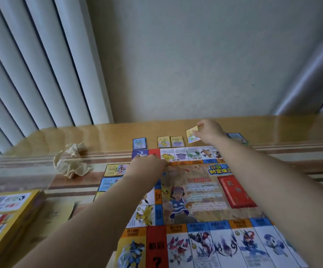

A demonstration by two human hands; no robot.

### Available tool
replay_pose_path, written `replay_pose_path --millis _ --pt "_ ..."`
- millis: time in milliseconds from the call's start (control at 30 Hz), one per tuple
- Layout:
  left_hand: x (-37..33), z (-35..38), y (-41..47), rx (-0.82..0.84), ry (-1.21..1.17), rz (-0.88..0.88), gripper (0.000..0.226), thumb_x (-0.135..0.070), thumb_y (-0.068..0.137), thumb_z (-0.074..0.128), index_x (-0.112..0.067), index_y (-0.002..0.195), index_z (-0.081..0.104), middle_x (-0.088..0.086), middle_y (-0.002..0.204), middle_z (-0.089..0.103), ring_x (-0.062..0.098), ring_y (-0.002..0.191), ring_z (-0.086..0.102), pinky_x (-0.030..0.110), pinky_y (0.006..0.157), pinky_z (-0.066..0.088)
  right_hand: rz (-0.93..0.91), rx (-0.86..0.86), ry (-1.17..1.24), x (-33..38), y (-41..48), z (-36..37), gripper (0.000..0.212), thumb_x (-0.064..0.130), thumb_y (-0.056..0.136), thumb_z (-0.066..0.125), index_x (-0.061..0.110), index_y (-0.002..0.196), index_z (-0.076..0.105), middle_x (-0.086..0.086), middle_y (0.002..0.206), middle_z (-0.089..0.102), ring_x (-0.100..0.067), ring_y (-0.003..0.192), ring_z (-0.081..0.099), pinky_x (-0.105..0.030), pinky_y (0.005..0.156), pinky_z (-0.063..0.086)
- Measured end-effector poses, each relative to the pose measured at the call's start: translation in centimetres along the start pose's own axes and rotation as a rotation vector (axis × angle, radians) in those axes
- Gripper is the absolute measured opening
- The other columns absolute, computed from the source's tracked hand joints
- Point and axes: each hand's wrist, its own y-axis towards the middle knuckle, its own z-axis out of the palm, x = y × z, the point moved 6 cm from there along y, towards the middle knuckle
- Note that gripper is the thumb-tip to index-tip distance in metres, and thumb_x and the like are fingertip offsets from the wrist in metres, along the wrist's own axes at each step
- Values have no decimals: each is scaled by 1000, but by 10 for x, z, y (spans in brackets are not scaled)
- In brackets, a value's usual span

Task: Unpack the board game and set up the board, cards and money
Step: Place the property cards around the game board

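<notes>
Yellow card (pixel 191 134), pinched at its edge between the thumb and fingertips of the right hand (pixel 210 132), hangs tilted just past the far edge of the board (pixel 195 194). It is beside two yellow cards (pixel 164 141) lying flat in a row along that edge. A blue card (pixel 139 143) lies at the left end of the row, and another blue card (pixel 237 137) shows beyond the right wrist. The left hand (pixel 148 164) rests knuckles-up on the board's far left corner. Its fingers are tucked under, so I cannot tell whether they hold anything. A red deck (pixel 237 191) sits near the board's middle. More cards (pixel 115 169) lie along its left edge. Further left of the board are crumpled paper (pixel 70 161) and the game box (pixel 6 207), all on a wooden table (pixel 292 132).
</notes>
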Motion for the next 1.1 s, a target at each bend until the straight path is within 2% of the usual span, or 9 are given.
replay_pose_path --millis 333,633,767,833,867,933,1000,1033,1100 --pt "0 6 2 30 8 14 64 10 84 46 -22 139 41 9 116 60 28 104 60 38 77 54 40 15 -73 -15 15 27 38 27 89 65 6 120 60 -12 121 62 -32 109 58 -47 96 46" --pt "0 7 2 32 18 14 63 10 84 48 -21 138 42 8 117 60 28 104 60 37 75 54 73 -3 -220 -18 15 29 36 38 86 65 12 111 64 -8 108 66 -32 99 61 -46 92 48" --pt "1 0 1 47 -41 -18 62 10 87 44 -25 138 41 7 117 58 26 99 61 33 69 51 38 -59 -207 -12 10 12 40 41 87 64 17 119 61 -4 123 61 -28 114 54 -43 101 40" --pt "7 -12 -2 6 -274 -82 56 6 92 40 -28 137 45 6 115 60 21 87 62 29 64 50 6 -119 -101 -5 5 -12 37 40 90 60 17 119 60 -3 127 60 -26 117 53 -40 101 40" --pt "10 -21 -7 -58 -466 -118 42 -1 97 39 -23 131 50 6 109 63 17 77 60 26 61 49 -24 -140 -32 0 1 -24 33 38 91 58 16 116 62 -4 125 61 -25 114 55 -38 98 42" --pt "12 -31 -22 -134 -1067 -197 25 -14 101 38 -10 115 58 6 95 66 12 68 58 22 60 50 -101 -117 136 15 -17 -46 26 31 93 57 14 112 64 -4 117 64 -20 105 58 -30 88 43" --pt "-7 -27 -43 33 -1794 -252 18 -14 100 43 -5 105 58 10 95 67 17 81 66 29 72 58 -150 39 256 33 -48 -56 25 28 95 53 14 113 63 1 104 65 -14 90 58 -27 79 42" --pt "-18 -29 -54 114 -2021 -253 15 -13 99 45 -5 102 58 13 96 68 22 87 67 32 74 59 -165 151 290 41 -67 -57 24 29 96 51 15 111 63 4 96 65 -11 81 57 -25 76 43" --pt "-32 -28 -66 187 -2210 -238 14 -12 98 46 -7 100 58 14 92 70 26 87 67 31 65 60 -183 347 342 52 -105 -56 22 31 97 48 17 101 66 5 84 64 -10 71 53 -26 70 43"
